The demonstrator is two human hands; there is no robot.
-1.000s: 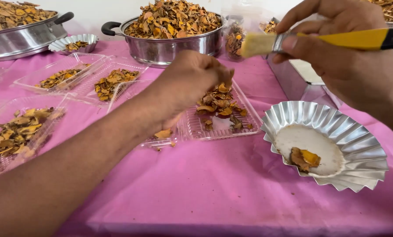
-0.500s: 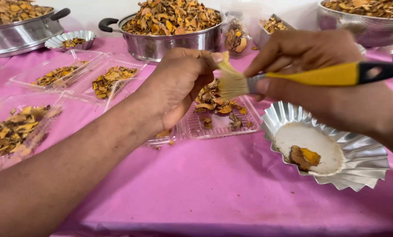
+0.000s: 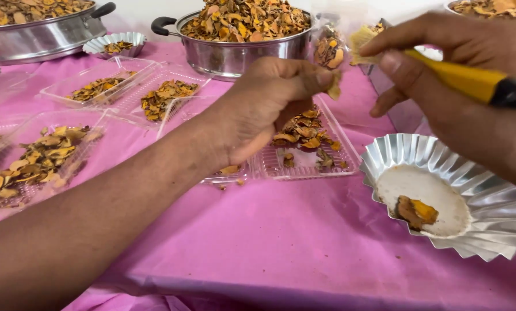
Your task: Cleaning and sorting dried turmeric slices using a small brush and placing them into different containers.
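Our left hand (image 3: 263, 109) pinches dried slice (image 3: 334, 86) in closed grip, above clear tray (image 3: 304, 164) of slices; our right hand (image 3: 442, 69) clamps yellow-handled brush (image 3: 459, 78), bristles touching slice; fluted foil dish (image 3: 471, 201) with one piece just right of tray on pink surface (image 3: 281, 242); steel pot (image 3: 240, 52) behind
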